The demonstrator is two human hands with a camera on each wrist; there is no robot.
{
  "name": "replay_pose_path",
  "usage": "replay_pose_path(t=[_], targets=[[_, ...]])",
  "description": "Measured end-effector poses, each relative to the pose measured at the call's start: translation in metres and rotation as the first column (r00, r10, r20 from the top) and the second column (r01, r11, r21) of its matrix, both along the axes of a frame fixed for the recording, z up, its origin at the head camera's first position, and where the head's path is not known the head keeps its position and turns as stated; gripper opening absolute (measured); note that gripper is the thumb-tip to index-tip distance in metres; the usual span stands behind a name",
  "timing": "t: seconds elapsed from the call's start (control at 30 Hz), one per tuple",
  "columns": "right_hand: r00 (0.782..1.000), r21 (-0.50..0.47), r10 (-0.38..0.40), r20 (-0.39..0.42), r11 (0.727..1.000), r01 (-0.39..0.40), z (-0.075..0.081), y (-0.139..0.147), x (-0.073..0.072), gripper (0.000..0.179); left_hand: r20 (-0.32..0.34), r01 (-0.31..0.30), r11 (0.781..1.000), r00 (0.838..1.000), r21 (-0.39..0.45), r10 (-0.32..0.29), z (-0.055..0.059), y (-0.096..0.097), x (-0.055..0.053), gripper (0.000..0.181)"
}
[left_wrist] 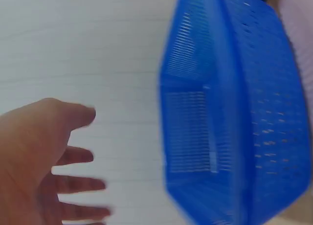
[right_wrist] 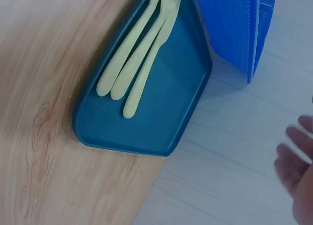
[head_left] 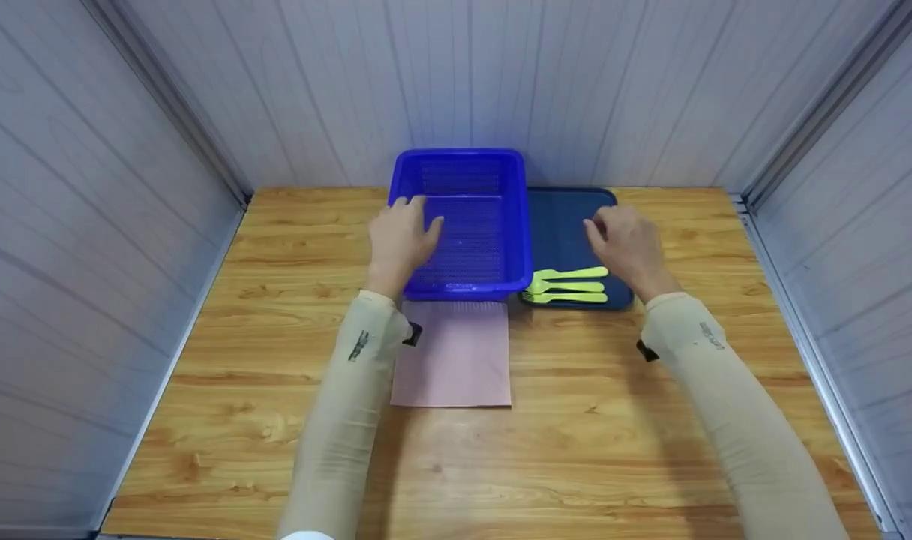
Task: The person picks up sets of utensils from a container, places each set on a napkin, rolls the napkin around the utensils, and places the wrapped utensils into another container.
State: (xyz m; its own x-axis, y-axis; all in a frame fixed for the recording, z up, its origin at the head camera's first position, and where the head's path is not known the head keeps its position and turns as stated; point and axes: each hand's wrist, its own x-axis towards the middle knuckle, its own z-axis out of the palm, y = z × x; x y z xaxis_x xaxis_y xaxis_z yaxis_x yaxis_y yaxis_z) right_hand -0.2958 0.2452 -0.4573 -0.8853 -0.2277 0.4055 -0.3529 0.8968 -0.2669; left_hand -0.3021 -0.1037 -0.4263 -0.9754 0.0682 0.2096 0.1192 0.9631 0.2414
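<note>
Wood-grain tabletop (head_left: 598, 450) spreads across the lower part of the head view, with pale panelled walls (head_left: 606, 90) around it. At upper centre stands a blue perforated basket (head_left: 467, 288). Just right of it lies a dark blue tray (head_left: 557, 232); below the basket, at centre, is a pink sheet (head_left: 452, 360) — whether it runs underneath cannot be told. Nothing is in either grasp: the left hand (head_left: 403, 236), by the basket's left rim, has fingers extended and thumb apart; the right hand (head_left: 627, 244), above the tray's right side, has fingers loosely bent, partly cut off in the right wrist view. Three yellow-green utensils (head_left: 576, 286), at least one a fork, lie low on the tray, heads bunched toward the basket, handles pointing right.

Good handling would approach the utensils by the handle ends — they lie apart there — and pinch one at a time, so overlapping heads do not drag. A light left hand on the rim should keep the basket from sliding.
</note>
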Motion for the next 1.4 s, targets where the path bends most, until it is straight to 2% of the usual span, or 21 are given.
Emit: replay_pose_path(t=[0.07,0.1,0.13,0.2,0.27,0.3,0.33,0.37,0.43,0.5,0.53,0.57,0.63,0.67,0.73,0.8,0.87,0.93,1.03,1.2,1.4], targets=[[0.984,-0.016,0.082,-0.157,0.996,-0.086,-0.005,-0.002,0.009,0.028,-0.112,0.011,0.997,0.994,0.073,-0.003,0.008,0.003,0.018,0.046],[0.964,-0.003,0.133,-0.229,0.990,-0.138,-0.008,-0.005,0.014,0.028,-0.164,0.021,0.994,0.986,0.109,-0.003,0.011,0.004,0.029,0.041],[0.935,0.011,0.189,-0.299,0.981,-0.195,-0.012,-0.008,0.019,0.027,-0.214,0.035,0.989,0.977,0.141,-0.005,0.014,0.006,0.041,0.037],[0.854,0.056,0.303,-0.424,0.949,-0.309,-0.020,-0.019,0.029,0.026,-0.288,0.070,0.979,0.958,0.189,-0.013,0.017,0.009,0.068,0.033],[0.775,0.115,0.406,-0.485,0.908,-0.404,-0.031,-0.034,0.041,0.021,-0.332,0.105,0.971,0.943,0.213,-0.029,0.013,0.011,0.095,0.031],[0.744,0.138,0.451,-0.493,0.885,-0.445,-0.037,-0.043,0.047,0.019,-0.336,0.117,0.969,0.941,0.218,-0.038,0.010,0.012,0.108,0.031],[0.724,0.149,0.489,-0.487,0.863,-0.483,-0.044,-0.053,0.052,0.018,-0.332,0.128,0.968,0.942,0.215,-0.051,0.005,0.012,0.119,0.030],[0.716,0.160,0.523,-0.463,0.844,-0.513,-0.051,-0.063,0.058,0.016,-0.318,0.137,0.968,0.946,0.210,-0.065,0.000,0.012,0.129,0.030],[0.730,0.167,0.572,-0.374,0.816,-0.554,-0.066,-0.082,0.069,0.012,-0.223,0.150,0.967,0.969,0.207,-0.102,-0.014,0.012,0.145,0.030],[0.759,0.167,0.599,-0.256,0.800,-0.576,-0.081,-0.099,0.078,0.010,-0.053,0.165,0.962,0.986,0.216,-0.157,-0.030,0.011,0.153,0.031],[0.774,0.165,0.604,-0.190,0.796,-0.582,-0.089,-0.107,0.080,0.008,0.049,0.160,0.962,0.983,0.221,-0.175,-0.038,0.011,0.155,0.033],[0.785,0.161,0.607,-0.122,0.793,-0.588,-0.096,-0.113,0.082,0.009,0.149,0.149,0.963,0.971,0.225,-0.185,-0.048,0.011,0.155,0.035],[0.804,0.160,0.595,0.007,0.793,-0.588,-0.109,-0.125,0.083,0.017,0.317,0.115,0.970,0.931,0.216,-0.181,-0.068,0.013,0.154,0.040],[0.812,0.166,0.581,0.060,0.796,-0.582,-0.116,-0.130,0.082,0.021,0.370,0.097,0.974,0.914,0.204,-0.169,-0.078,0.016,0.153,0.043],[0.831,0.175,0.536,0.148,0.813,-0.556,-0.127,-0.137,0.081,0.029,0.436,0.055,0.983,0.891,0.173,-0.127,-0.098,0.020,0.154,0.048],[0.844,0.193,0.490,0.220,0.826,-0.530,-0.136,-0.141,0.081,0.036,0.465,0.019,0.990,0.882,0.141,-0.083,-0.114,0.024,0.157,0.056],[0.846,0.204,0.452,0.281,0.833,-0.514,-0.143,-0.144,0.083,0.041,0.485,-0.014,0.994,0.873,0.109,-0.041,-0.126,0.027,0.162,0.065],[0.837,0.205,0.433,0.334,0.834,-0.513,-0.148,-0.146,0.086,0.045,0.495,-0.032,0.997,0.869,0.072,-0.008,-0.135,0.028,0.167,0.073],[0.825,0.201,0.424,0.373,0.831,-0.518,-0.151,-0.144,0.092,0.049,0.491,-0.026,0.999,0.871,0.021,0.012,-0.144,0.030,0.171,0.080],[0.839,0.217,0.397,0.372,0.842,-0.495,-0.150,-0.135,0.101,0.047,0.467,0.011,1.000,0.884,0.010,-0.014,-0.149,0.034,0.175,0.081],[0.849,0.227,0.354,0.392,0.857,-0.462,-0.142,-0.121,0.119,0.043,0.381,0.049,0.998,0.923,0.034,-0.058,-0.156,0.041,0.180,0.069]])
